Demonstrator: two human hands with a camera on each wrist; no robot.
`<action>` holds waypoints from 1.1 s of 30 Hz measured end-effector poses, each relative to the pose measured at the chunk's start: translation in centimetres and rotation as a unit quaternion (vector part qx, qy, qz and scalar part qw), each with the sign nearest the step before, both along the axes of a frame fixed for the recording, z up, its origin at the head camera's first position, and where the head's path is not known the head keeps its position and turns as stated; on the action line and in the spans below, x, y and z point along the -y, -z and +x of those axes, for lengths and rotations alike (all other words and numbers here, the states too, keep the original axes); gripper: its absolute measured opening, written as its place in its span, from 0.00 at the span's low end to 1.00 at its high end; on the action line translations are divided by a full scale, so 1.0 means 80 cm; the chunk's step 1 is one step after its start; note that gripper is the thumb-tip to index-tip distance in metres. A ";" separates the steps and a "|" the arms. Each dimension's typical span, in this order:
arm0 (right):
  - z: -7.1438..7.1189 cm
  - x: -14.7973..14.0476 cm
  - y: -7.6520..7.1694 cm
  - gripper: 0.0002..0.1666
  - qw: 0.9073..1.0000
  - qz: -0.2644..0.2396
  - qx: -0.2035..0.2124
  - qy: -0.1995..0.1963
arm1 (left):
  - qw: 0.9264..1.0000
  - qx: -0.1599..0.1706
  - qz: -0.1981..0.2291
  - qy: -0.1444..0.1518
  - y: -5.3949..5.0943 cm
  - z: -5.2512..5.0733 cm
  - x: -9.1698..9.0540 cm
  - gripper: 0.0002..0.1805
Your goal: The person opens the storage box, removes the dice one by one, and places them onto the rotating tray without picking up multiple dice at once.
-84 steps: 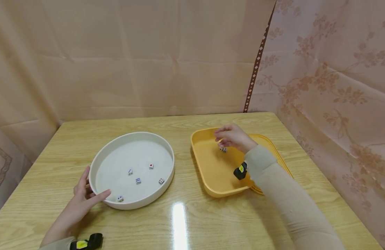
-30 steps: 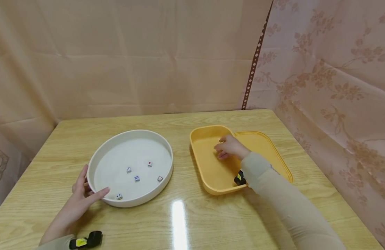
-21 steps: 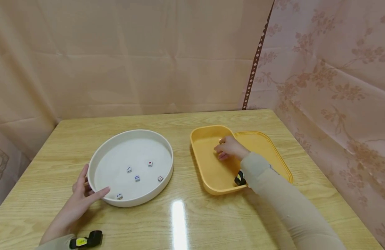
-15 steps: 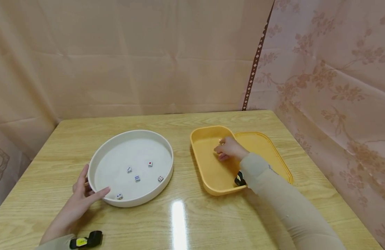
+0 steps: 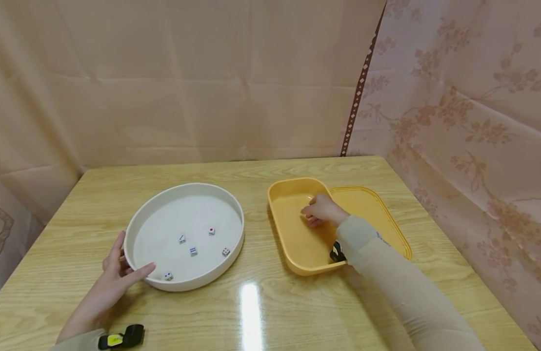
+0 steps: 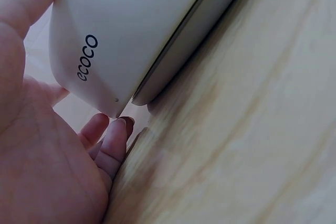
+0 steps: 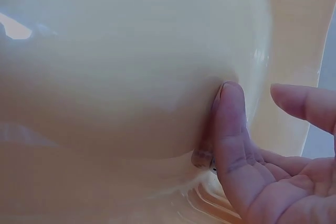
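My left hand grips the near-left edge of a round white tray, the thumb over the rim. In the left wrist view, fingers sit beside the base of the tray's wall. Several dice lie in the tray, among them a die with a red dot up and one with blue pips. My right hand reaches down inside a yellow rectangular bin. Its fingers touch the bin floor; a small sliver of something shows behind them. Whether they pinch a die is hidden.
A flat yellow lid lies right of the bin, partly under its edge. Both containers stand on a wooden table, with a strip of glare near its front. Cloth curtains hang behind it and along the right side.
Since the oldest frame my right hand has gone lower into the bin and now covers the dice seen under it. Over the last second it barely moves. My left hand keeps its hold.
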State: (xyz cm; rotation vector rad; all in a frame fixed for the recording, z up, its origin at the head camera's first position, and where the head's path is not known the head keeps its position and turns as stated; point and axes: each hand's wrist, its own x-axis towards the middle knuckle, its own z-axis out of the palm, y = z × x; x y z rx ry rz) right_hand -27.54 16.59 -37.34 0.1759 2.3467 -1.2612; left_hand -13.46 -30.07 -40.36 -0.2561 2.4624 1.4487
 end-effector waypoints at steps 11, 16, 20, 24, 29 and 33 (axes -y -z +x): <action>0.002 0.000 0.004 0.14 1.000 -0.013 -0.001 -0.026 | 1.000 0.015 0.012 -0.009 0.000 0.001 0.000 0.64; 0.003 -0.001 0.007 0.10 0.999 -0.010 0.008 -0.035 | 1.000 0.005 0.012 -0.006 0.000 0.002 0.000 0.63; 0.005 -0.001 0.008 0.08 0.999 -0.002 0.013 -0.044 | 1.000 0.006 0.016 -0.006 0.000 0.003 -0.001 0.64; 0.007 -0.001 0.007 0.05 0.999 -0.004 0.021 -0.050 | 1.000 0.007 0.014 -0.006 0.000 0.003 -0.001 0.64; 0.006 -0.001 0.007 0.05 0.998 -0.002 0.019 -0.063 | 1.000 0.003 0.009 -0.006 -0.001 0.002 -0.001 0.64; 0.006 -0.001 0.004 0.06 0.997 0.011 0.013 -0.073 | 1.000 0.004 0.012 -0.007 -0.001 0.001 -0.002 0.64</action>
